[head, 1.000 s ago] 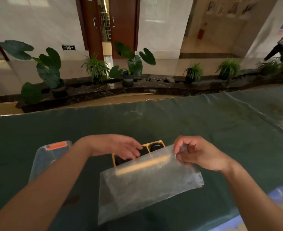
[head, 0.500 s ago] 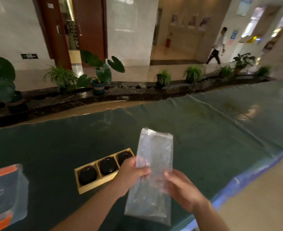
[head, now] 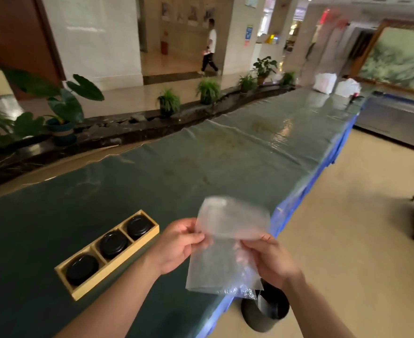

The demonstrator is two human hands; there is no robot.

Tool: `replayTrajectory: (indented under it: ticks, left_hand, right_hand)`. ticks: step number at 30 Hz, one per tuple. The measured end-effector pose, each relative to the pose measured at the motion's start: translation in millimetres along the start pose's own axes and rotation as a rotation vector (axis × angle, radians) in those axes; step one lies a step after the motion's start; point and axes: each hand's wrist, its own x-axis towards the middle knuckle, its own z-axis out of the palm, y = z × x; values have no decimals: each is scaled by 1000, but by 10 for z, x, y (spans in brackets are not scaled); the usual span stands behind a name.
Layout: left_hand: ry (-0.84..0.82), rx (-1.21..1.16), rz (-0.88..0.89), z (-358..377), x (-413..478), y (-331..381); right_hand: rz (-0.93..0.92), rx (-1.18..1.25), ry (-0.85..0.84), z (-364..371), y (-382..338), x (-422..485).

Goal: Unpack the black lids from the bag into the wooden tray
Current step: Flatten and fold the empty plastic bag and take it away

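A clear plastic bag [head: 225, 250] hangs between my hands, folded over at its top, with nothing visible inside. My left hand [head: 179, 245] pinches its upper left edge and my right hand [head: 269, 262] grips its right side. The bag is over the table's near right edge. To the left, on the green table cover, lies the wooden tray [head: 108, 272] with three compartments. Each compartment holds one black lid: near [head: 81, 269], middle [head: 113, 243], far [head: 139, 226].
The long green table [head: 225, 152] runs away to the right, with white bags [head: 325, 82] at its far end. A black bin [head: 265, 311] stands on the floor below my right hand. Potted plants line the far side; a person walks in the hall.
My view has swung right. Both hands carried the bag from over the tray to the table's right edge, and its top has folded over. The tray's three lids now show fully.
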Motion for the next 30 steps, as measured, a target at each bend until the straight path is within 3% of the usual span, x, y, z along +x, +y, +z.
replayTrajectory:
  ticks: [5, 11, 14, 17, 20, 22, 24, 30]
  left_hand:
    - [-45, 16, -62, 186, 37, -8]
    - [-61, -119, -271, 305, 137, -274]
    - [-142, 101, -310, 459, 204, -461]
    - [-145, 353, -258, 760, 272, -649]
    - [-133, 372, -214, 1063, 406, -876]
    - [-151, 364, -210, 1246, 515, -1044]
    - [-167, 386, -225, 1397, 646, -1240]
    - [-163, 638, -265, 1633, 1288, -1810]
  right_hand:
    - [5, 57, 88, -15, -6, -313]
    - [-142, -471, 335, -110, 143, -589]
    - [-189, -559, 479, -248, 180, -749]
    - [-218, -428, 583, -411, 272, -927]
    - [-88, -126, 646, -653, 446, -1158]
    - [5, 52, 580, -822, 567, -1309]
    - [48, 108, 554, -993, 673, -1414]
    - [81, 137, 813, -1774, 975, -1280]
